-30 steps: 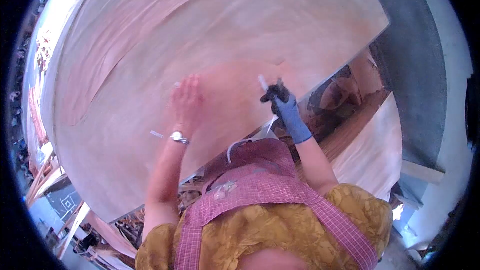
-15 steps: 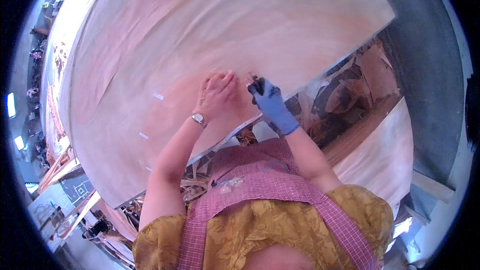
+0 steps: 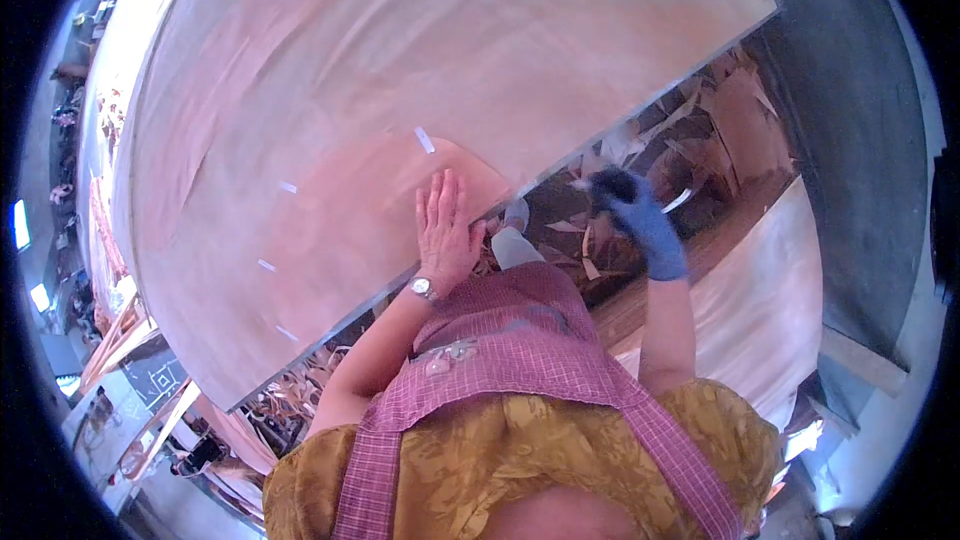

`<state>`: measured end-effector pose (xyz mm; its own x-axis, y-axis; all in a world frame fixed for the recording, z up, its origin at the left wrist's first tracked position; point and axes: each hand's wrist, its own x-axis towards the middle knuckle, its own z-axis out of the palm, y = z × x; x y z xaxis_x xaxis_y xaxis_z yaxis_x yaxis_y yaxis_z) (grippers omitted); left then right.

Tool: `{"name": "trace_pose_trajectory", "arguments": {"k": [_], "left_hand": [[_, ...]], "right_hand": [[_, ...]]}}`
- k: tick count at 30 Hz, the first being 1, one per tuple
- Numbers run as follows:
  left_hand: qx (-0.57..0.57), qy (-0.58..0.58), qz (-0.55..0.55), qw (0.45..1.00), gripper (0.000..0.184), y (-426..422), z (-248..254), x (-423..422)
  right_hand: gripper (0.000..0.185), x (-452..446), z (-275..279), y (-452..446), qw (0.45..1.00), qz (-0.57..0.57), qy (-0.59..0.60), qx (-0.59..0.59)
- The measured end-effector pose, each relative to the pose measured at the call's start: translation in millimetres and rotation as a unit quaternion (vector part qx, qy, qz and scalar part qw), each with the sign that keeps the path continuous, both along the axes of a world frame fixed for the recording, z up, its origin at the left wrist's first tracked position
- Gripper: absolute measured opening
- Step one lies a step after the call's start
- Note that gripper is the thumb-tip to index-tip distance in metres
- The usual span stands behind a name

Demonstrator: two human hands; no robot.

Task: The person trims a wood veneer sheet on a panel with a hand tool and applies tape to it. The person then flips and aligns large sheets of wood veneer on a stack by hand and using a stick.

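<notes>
My bare left hand (image 3: 447,230), with a watch on the wrist, lies flat with fingers stretched on a reddish, rounded veneer piece (image 3: 350,210) near the straight edge of a large pale sheet (image 3: 560,50). Short white strips (image 3: 425,140) are spaced around the rounded piece's border. Past the sheet's edge, my right hand (image 3: 637,212), in a blue glove with black fingers, hangs over the scraps. Its fingers are curled together, with a small pale tip at them; motion blur hides what they hold. A curved white strip (image 3: 678,202) shows beside the glove.
Torn veneer scraps (image 3: 735,130) lie below the sheet's edge, beside a brown board (image 3: 740,225). Another pale sheet (image 3: 750,290) is at the right. More scraps (image 3: 290,390) lie at the lower left. My feet show under the edge.
My right hand has moved right, off the sheet and over the scraps. My left hand has shifted right from its first place and flattened near the edge. A white strip now shows at the rounded piece's top.
</notes>
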<state>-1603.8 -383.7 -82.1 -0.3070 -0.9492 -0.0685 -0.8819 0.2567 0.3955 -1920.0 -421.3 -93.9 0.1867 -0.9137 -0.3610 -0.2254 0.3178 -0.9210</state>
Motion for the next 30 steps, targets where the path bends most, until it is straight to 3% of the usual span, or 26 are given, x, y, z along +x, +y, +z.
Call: {"name": "trace_pose_trajectory", "arguments": {"k": [4,7,10,13,16,17,20,21,24,25,27,28,29,30], "left_hand": [[0.035,-0.01,0.004,0.999,0.076,4,4,-1],[-0.003,-0.025,0.011,1.0,0.079,4,-10,-3],[0.0,-0.034,0.011,0.999,0.084,-5,-21,-16],[-0.016,-0.056,0.001,0.998,0.09,-10,-21,-32],[-0.024,-0.099,-0.009,0.995,0.092,-12,-21,-38],[-0.023,-0.113,-0.011,0.993,0.092,-14,-22,-40],[-0.023,-0.127,-0.018,0.991,0.091,-20,-22,-44],[-0.022,-0.127,-0.021,0.991,0.09,-20,-21,-44],[-0.041,-0.098,-0.021,0.994,0.078,-27,-15,-41],[-0.006,-0.022,0.015,1.0,0.07,-35,-10,-34],[0.057,0.125,0.085,0.987,0.054,-58,19,-8],[0.115,0.301,0.168,0.931,0.046,-72,29,3],[0.166,0.467,0.239,0.835,0.039,-91,38,20],[0.208,0.614,0.296,0.702,0.032,-112,46,35]], "right_hand": [[0.036,91,-6,-33,0.988,0.129,0.025,-0.086],[0.052,133,-10,-55,0.923,0.218,0.274,-0.159],[0.043,139,-22,-56,0.885,0.174,0.38,-0.205],[0.041,123,-11,-56,0.88,0.193,0.407,-0.148],[0.041,91,-48,-27,0.893,0.172,0.364,-0.202],[0.035,82,-57,-15,0.885,0.167,0.335,-0.278],[0.024,88,-18,-4,0.954,0.073,0.272,-0.098],[0.021,83,-9,-7,0.954,0.079,0.268,-0.112],[0.022,83,27,-29,0.999,-0.005,-0.017,0.041],[0.023,93,41,-42,0.998,-0.018,-0.058,0.013],[0.022,115,87,-75,0.995,0.035,-0.064,0.074],[0.022,131,101,-87,0.99,0.063,-0.069,0.105],[0.023,154,106,-97,0.99,0.064,-0.09,0.09],[0.024,172,111,-108,0.99,0.078,-0.082,0.084]]}}
